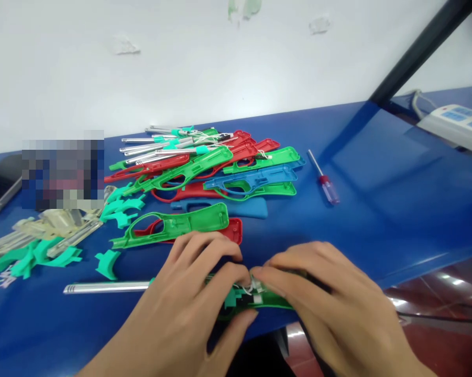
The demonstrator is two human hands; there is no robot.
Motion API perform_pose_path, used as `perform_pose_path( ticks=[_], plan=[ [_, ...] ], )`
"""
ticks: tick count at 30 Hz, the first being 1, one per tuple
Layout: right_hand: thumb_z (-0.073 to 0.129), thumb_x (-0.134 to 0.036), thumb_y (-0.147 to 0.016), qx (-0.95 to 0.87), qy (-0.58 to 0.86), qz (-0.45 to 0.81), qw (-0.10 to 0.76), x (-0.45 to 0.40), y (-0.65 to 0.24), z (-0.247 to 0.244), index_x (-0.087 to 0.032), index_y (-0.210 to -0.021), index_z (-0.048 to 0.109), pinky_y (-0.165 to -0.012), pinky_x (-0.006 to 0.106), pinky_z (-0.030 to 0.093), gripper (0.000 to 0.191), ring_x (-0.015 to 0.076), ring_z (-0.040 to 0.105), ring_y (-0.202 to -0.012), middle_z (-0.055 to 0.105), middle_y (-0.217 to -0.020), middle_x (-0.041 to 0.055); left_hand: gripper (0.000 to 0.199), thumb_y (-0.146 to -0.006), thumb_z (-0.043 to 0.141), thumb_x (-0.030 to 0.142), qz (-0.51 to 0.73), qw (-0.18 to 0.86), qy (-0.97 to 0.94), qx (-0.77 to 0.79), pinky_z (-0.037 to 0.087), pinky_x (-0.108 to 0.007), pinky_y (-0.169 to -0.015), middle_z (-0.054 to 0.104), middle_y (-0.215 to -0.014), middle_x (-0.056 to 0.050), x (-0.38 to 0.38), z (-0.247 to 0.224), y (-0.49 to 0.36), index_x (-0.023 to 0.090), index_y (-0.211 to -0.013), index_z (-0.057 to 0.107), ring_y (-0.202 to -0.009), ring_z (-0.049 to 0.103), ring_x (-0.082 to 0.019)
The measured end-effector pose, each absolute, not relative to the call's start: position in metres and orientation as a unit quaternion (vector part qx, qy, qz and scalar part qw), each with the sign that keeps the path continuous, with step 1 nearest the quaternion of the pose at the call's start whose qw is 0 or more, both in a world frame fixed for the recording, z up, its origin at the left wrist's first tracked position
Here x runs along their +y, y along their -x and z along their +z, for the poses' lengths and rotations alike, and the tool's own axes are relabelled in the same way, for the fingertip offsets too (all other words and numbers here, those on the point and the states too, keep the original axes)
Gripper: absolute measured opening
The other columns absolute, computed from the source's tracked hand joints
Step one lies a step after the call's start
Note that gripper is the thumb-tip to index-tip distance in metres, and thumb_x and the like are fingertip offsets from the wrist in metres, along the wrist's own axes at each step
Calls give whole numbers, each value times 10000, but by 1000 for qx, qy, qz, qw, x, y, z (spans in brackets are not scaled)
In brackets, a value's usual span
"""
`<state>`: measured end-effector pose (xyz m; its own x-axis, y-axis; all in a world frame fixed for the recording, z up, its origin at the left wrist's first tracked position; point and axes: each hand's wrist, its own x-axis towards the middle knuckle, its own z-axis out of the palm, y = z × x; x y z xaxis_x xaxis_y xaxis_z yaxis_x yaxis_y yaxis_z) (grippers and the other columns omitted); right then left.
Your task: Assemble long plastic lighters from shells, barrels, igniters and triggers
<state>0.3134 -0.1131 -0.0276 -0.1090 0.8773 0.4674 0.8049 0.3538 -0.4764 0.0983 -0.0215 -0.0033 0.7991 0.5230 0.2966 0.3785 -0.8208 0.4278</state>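
Observation:
Close to the table's front edge lies a half-assembled long-necked lighter, its open green casing (pixel 277 300) between my two hands. Its silver metal tube (pixel 106 287) sticks out to the left. My left hand (pixel 192 288) is curled over the casing, thumb at the near side and fingers at the far side. My right hand (pixel 330 288) grips the casing's right end, fingertips pressed by thin white wires (pixel 248 288). A teal trigger piece (pixel 230 298) and a small black part (pixel 243 300) show inside. My fingers hide much of the casing.
Beyond my hands is a pile of green, red and blue casing halves (pixel 196 220) with silver tubes (pixel 141 140). Loose teal triggers (pixel 108 263) and translucent parts (pixel 63 224) lie left. A purple-handled screwdriver (pixel 329 189) rests right, with a power strip (pixel 456 123) farther right.

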Motion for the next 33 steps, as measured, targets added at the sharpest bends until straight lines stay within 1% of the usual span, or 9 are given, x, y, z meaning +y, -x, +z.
perform_pose_path(
  ticks=[2, 4, 8, 12, 17, 23, 27, 30, 33],
  plan=[
    [508, -217, -1154, -736, 577, 57, 350, -118, -313, -27, -290, -1176, 765, -923, 246, 491, 268, 136, 649, -973, 773, -1079, -41, 93, -1063, 627, 194, 220, 170, -931, 237, 443, -420, -1096, 732, -1216, -13, -23, -5, -98, 258, -1124, 656, -1225, 619, -235],
    [543, -259, -1150, -724, 587, 68, 356, -123, -311, -29, -300, -1185, 756, -950, 235, 500, 220, 132, 658, -1011, 770, -1094, -41, 85, -1062, 635, 191, 229, 167, -929, 237, 418, -407, -1114, 734, -1205, -5, -23, -6, -99, 255, -1109, 666, -1219, 617, -224],
    [609, -202, -1108, -706, 598, 89, 368, -125, -309, -31, -308, -1194, 758, -963, 195, 530, 202, 112, 676, -1068, 759, -1136, -34, 72, -1066, 630, 182, 237, 164, -930, 227, 431, -402, -1089, 737, -1151, -18, -22, -9, -101, 238, -1075, 674, -1179, 624, -221],
    [684, -167, -1051, -695, 588, 109, 400, -121, -310, -27, -289, -1070, 787, -871, 155, 587, 161, 96, 724, -984, 779, -1057, -34, 84, -1064, 626, 163, 249, 165, -929, 219, 455, -402, -1094, 731, -1140, -38, -20, -10, -102, 220, -1093, 680, -1183, 622, -219],
    [768, -191, -1003, -651, 602, 181, 425, -116, -307, -21, -321, -976, 781, -877, 190, 638, 133, 102, 762, -870, 799, -988, -74, 81, -1061, 627, 171, 246, 167, -927, 227, 446, -413, -1094, 733, -1152, -22, -21, -8, -102, 234, -1079, 673, -1197, 616, -224],
    [803, -188, -980, -623, 614, 209, 437, -114, -305, -21, -336, -979, 793, -815, 149, 625, 149, 92, 764, -888, 806, -976, -85, 81, -1075, 616, 199, 238, 169, -930, 225, 432, -438, -1082, 726, -1191, -18, -23, -8, -99, 246, -1115, 668, -1219, 598, -240],
    [811, -202, -977, -609, 624, 227, 434, -112, -306, -20, -360, -996, 800, -796, 134, 616, 160, 85, 765, -887, 804, -985, -92, 128, -1076, 602, 152, 242, 167, -933, 208, 422, -420, -1096, 718, -1175, -13, -22, -10, -97, 242, -1143, 664, -1197, 594, -220],
    [808, -221, -978, -614, 628, 213, 428, -112, -308, -20, -360, -1016, 828, -788, 139, 623, 145, 96, 773, -887, 812, -993, -78, 196, -1068, 591, 102, 242, 162, -937, 193, 407, -413, -1136, 720, -1171, 1, -21, -10, -96, 242, -1188, 655, -1211, 588, -211],
    [794, -204, -983, -624, 624, 201, 426, -113, -310, -20, -378, -1044, 841, -796, 122, 611, 190, 83, 772, -909, 814, -1016, -88, 190, -1060, 609, 129, 244, 180, -930, 210, 403, -426, -1165, 708, -1223, 3, -22, -9, -96, 263, -1188, 647, -1258, 574, -219]
  ],
)
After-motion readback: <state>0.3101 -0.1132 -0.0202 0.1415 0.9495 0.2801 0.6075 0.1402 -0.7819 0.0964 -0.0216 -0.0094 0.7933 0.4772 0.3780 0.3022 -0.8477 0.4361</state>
